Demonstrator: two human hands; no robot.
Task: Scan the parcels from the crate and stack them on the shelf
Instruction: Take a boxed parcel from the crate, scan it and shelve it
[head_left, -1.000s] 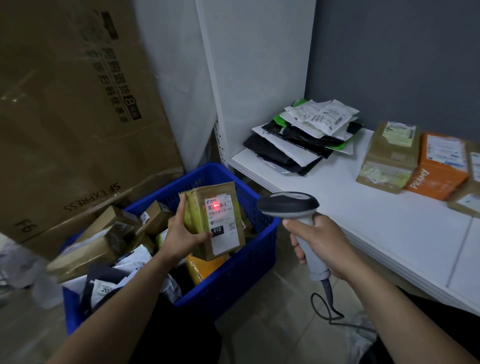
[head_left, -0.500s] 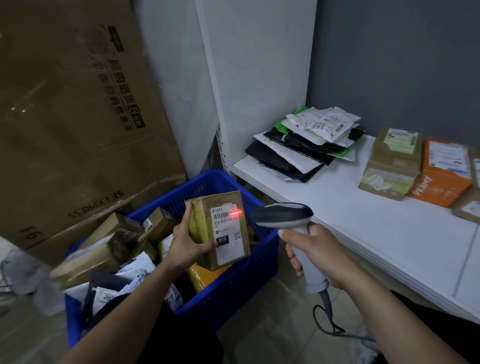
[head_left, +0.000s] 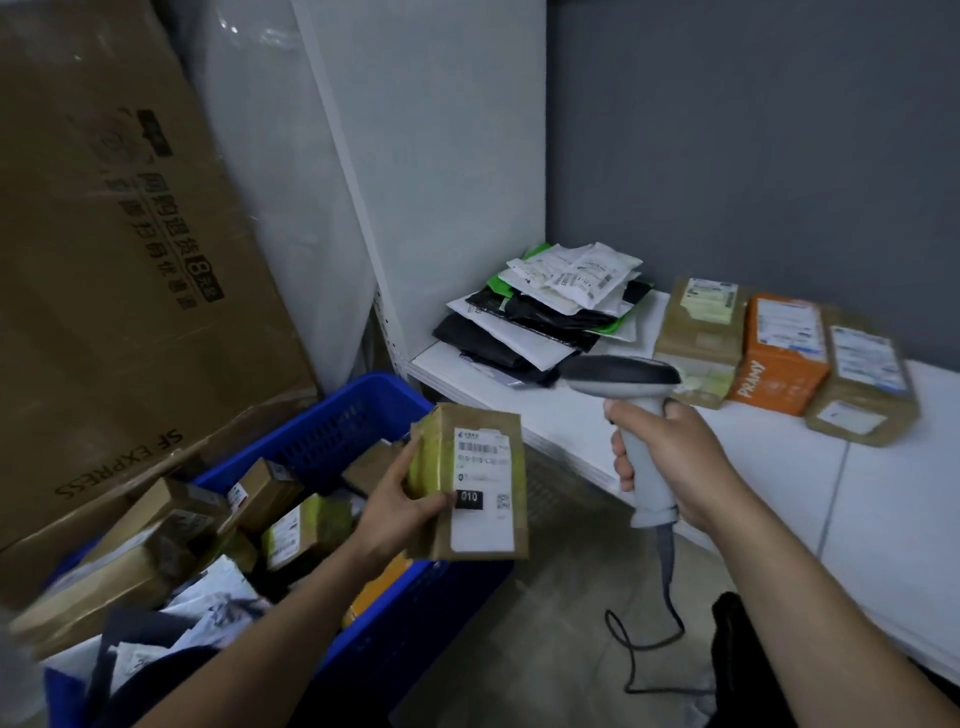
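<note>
Pinching the upright parcel (head_left: 483, 519), the left hand (head_left: 400, 514) held it just left of the shelf (head_left: 789, 467); the right hand (head_left: 670, 462) clasped the scanner (head_left: 621, 371).

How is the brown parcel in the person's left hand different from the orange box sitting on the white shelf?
The brown cardboard parcel is plain brown; the orange cardboard box carries white PRAMY lettering. The left hand grips the parcel upright near the blue plastic crate; the orange box lies on the white shelf between brown boxes. Both are box-shaped with white shipping labels.
</note>
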